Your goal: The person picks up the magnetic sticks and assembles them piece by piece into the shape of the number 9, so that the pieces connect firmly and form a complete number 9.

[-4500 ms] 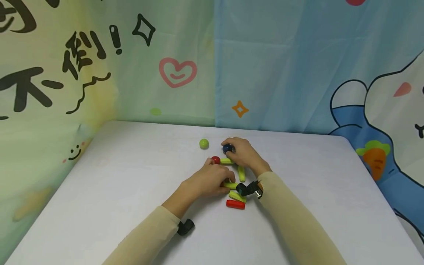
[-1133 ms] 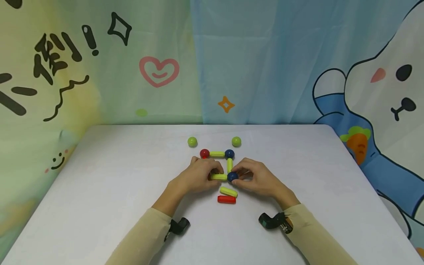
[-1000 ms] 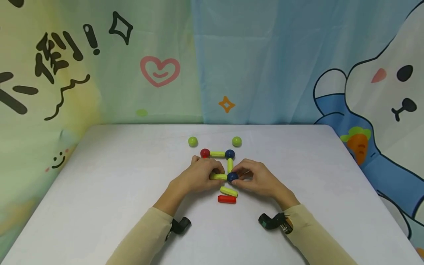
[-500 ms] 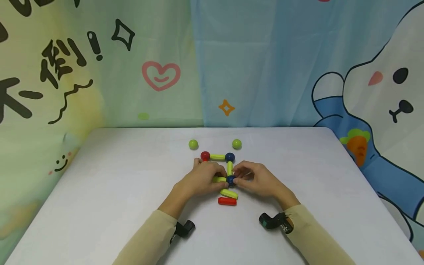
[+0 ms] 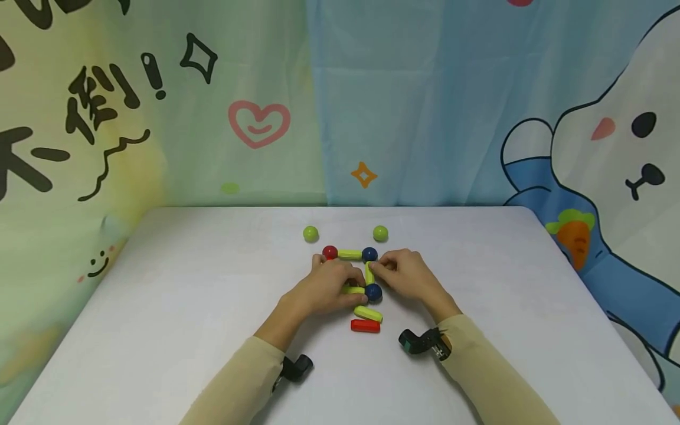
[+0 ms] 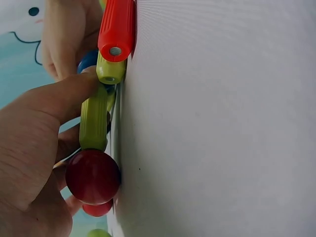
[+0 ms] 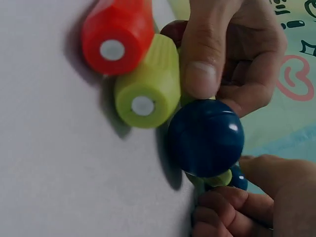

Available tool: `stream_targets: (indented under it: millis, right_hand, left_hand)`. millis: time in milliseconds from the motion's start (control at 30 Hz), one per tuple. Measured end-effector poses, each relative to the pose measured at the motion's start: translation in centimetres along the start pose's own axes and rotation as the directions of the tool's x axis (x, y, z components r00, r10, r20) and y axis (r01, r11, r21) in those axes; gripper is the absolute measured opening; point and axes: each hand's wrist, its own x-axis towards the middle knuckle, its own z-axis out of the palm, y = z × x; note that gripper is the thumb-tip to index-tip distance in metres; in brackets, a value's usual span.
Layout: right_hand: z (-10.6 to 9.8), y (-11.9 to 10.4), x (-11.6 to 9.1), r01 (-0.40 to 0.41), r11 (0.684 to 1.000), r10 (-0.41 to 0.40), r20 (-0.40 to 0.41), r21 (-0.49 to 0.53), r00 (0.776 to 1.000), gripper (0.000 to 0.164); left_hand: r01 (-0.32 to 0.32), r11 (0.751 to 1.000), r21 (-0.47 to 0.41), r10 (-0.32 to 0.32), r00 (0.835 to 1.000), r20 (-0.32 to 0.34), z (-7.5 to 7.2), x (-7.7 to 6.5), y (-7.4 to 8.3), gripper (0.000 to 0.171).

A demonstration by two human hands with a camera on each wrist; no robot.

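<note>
My left hand [image 5: 332, 286] pinches a yellow-green magnetic rod [image 6: 94, 118] lying crosswise. A dark red ball [image 6: 93, 176] sits at that rod's left end, hidden in the head view, and a blue ball [image 5: 373, 293] at its right end. With thumb and fingers my right hand [image 5: 409, 274] pinches the upright-running yellow-green rod [image 5: 369, 274] linking this ball to a farther blue ball [image 5: 369, 254]. Another yellow-green rod [image 5: 350, 254] joins the farther ball to a red ball [image 5: 330, 252]. The whole shape rests on the white table.
Nearer me lie a loose yellow-green rod [image 5: 368, 313] and a red rod [image 5: 365, 326], silver discs showing at their ends. Two green balls, left [image 5: 310, 234] and right [image 5: 380, 233], stand toward the back of the white table [image 5: 212, 260]. Printed cloth [image 5: 414, 118] hangs behind.
My right hand has moved from the near blue ball up to the linking rod. Earlier it held a dark blue ball at the back; a second green ball now shows there. My left hand stays low.
</note>
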Motion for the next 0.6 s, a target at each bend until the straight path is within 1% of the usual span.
stream_targets:
  millis: [233, 333, 433, 600]
  right_hand:
    - [0.0, -0.3, 0.3, -0.094, 0.996, 0.094, -0.001, -0.004, 0.996, 0.035]
    - [0.1, -0.5, 0.5, -0.147, 0.989, 0.147, -0.003, -0.002, 0.989, 0.037]
    - [0.4, -0.6, 0.8, -0.197, 0.980, 0.197, 0.006, 0.028, 0.980, 0.038]
    - [0.6, -0.9, 1.1, -0.223, 0.973, 0.224, 0.000, 0.063, 0.975, 0.038]
  left_hand:
    - [0.002, 0.999, 0.053, -0.003, 1.000, 0.011, 0.2, 0.3, 0.2, 0.031]
    - [-0.002, 0.998, 0.057, 0.001, 1.000, 0.010, 0.3, 0.5, 0.1, 0.031]
    - [0.009, 0.999, 0.053, -0.010, 1.000, 0.012, 0.3, 0.4, 0.0, 0.030]
    - [0.012, 0.999, 0.048, -0.013, 1.000, 0.011, 0.4, 0.3, -0.1, 0.027]
